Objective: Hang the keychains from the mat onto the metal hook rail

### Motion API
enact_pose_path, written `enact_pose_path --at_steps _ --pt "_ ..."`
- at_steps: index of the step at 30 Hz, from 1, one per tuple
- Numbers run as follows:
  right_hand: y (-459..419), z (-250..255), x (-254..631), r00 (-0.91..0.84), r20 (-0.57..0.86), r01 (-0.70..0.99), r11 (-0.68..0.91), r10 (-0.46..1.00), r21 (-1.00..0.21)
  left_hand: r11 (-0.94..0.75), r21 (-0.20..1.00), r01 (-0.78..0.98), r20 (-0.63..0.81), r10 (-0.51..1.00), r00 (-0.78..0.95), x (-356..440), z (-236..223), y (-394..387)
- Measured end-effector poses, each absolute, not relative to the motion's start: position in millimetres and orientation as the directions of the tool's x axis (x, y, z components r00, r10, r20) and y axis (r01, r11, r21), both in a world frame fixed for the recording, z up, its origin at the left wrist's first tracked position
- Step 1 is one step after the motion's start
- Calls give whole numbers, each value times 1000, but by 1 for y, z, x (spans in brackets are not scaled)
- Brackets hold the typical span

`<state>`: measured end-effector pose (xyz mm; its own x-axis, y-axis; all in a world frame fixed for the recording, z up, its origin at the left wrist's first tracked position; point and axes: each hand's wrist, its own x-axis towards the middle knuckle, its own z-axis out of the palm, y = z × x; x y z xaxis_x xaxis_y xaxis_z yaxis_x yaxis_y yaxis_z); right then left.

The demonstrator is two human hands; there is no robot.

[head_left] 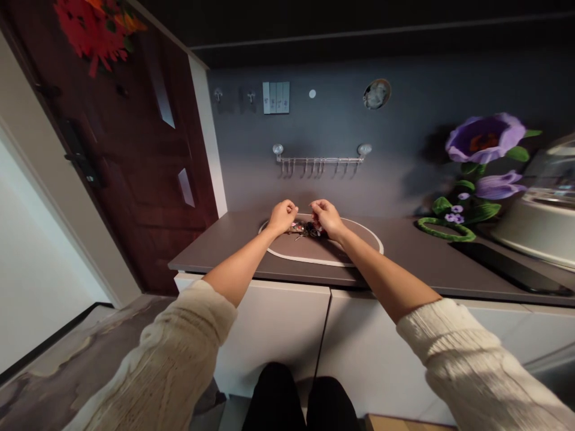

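Observation:
On the counter lies an oval brown mat with a pale rim (300,260). Across its middle is a small tangled heap (309,228) of dark, pink and metallic bits, too small to name. At the heap's left end my left hand (283,216) is closed, its thumb and fingers pinched together. My right hand (327,219) hovers over the right end, fingers curled in a pinch. Whatever either hand holds, if anything, is too small to see. Part of the heap is hidden behind my right hand.
Above the mat, a rail with several small hooks (321,160) is fixed to the wall by suction cups. A purple flower decoration (487,140), a dark flat slab (507,268) and a pale domed appliance (539,221) stand to the right. A dark red door (135,149) is at left.

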<state>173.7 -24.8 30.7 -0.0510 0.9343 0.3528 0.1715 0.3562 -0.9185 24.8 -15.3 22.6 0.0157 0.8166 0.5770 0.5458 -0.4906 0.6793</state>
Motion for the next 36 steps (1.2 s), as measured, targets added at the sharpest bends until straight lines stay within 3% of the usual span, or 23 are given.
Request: enact_pose_path --at_steps 6,9,12,28,36 --pt "-12 13 172 -16 546 577 453 838 -679 -572 381 726 638 731 241 20 5 -14" --pt "-12 10 174 -93 594 686 483 799 -543 -583 330 742 578 746 330 16 5 -15" --pt "-12 9 175 -139 587 732 482 798 -482 -598 325 732 536 755 379 15 6 -16" --pt "-8 12 172 -135 541 785 423 830 -452 -737 133 663 545 613 572 24 2 -10" --pt "-9 13 172 -134 529 790 412 838 -454 -667 257 700 596 679 428 22 3 -6"
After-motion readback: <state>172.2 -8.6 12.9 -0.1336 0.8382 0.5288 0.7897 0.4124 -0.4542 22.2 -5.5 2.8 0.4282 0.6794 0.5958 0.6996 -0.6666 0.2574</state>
